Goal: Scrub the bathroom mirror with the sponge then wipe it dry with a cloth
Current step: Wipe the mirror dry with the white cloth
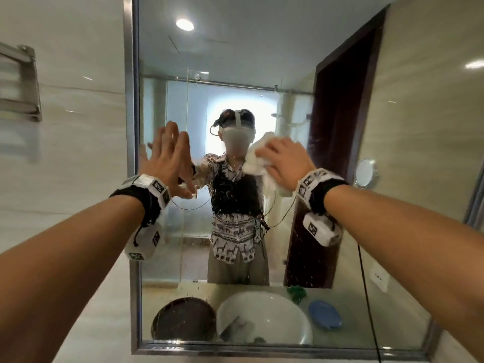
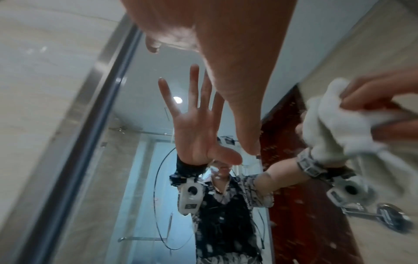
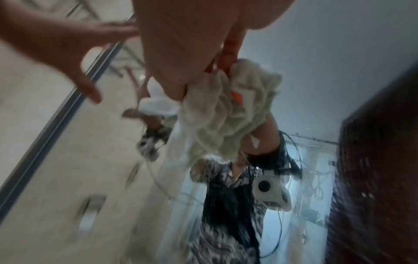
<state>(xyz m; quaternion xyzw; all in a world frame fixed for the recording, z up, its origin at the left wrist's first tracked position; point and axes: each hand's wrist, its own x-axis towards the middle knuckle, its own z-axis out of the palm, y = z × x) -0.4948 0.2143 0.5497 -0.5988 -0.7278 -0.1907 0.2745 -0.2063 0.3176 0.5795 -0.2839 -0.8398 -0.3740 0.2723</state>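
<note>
The steel-framed bathroom mirror fills the head view, with droplets speckled across its middle. My left hand lies flat against the glass near the left frame, fingers straight and spread. The left wrist view shows the same hand above its own reflection. My right hand grips a bunched white cloth and presses it on the glass at centre right. In the right wrist view the cloth hangs crumpled below my right hand. A green object, possibly the sponge, shows reflected on the counter.
A metal towel rack is fixed to the left wall. A small round mirror and a socket sit on the right wall. Reflected low in the glass are a white basin, a dark bowl and a blue object.
</note>
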